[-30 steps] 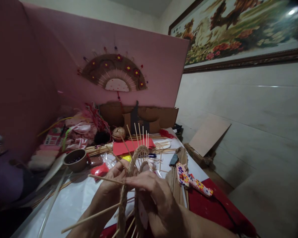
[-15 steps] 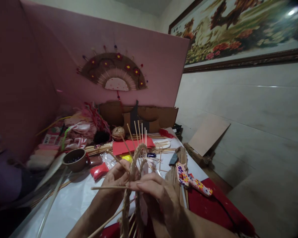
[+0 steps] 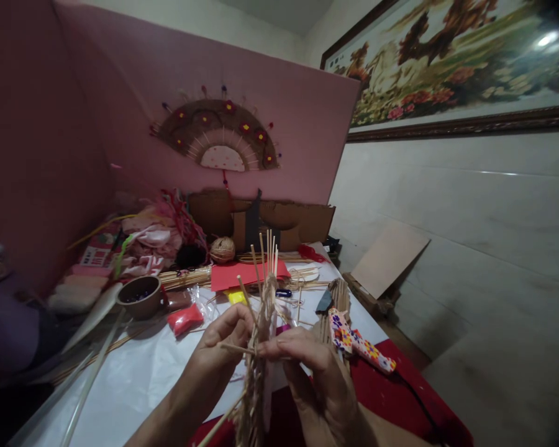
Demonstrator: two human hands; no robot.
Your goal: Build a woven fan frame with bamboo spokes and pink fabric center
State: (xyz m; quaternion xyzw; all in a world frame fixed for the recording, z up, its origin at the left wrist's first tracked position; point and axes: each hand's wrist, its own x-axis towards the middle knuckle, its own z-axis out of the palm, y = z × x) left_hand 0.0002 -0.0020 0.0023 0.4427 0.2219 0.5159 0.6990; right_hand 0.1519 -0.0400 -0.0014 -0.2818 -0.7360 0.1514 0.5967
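Between my hands stands a fan-shaped piece of woven twine and thin sticks (image 3: 255, 391), seen nearly edge-on, its stick ends fanning up and toward me. My left hand (image 3: 223, 341) grips its left side, fingers curled near a stick that juts out. From the right, my right hand (image 3: 307, 360) pinches the twine edge with thumb and forefinger at about the same height. Part of a pale dotted piece shows on the fan's right side. My fingers hide some of the weave.
A flower-patterned glue gun (image 3: 361, 341) lies on the right over corrugated cardboard. Behind are red paper (image 3: 233, 274), a twine ball (image 3: 222, 249), a red clay packet (image 3: 185, 319) and a brown bowl (image 3: 140, 298). A finished fan (image 3: 218, 133) hangs on the pink board.
The woven fan has turned more edge-on, its two twine edges now close together. Both hands have shifted slightly to the right with it, still gripping.
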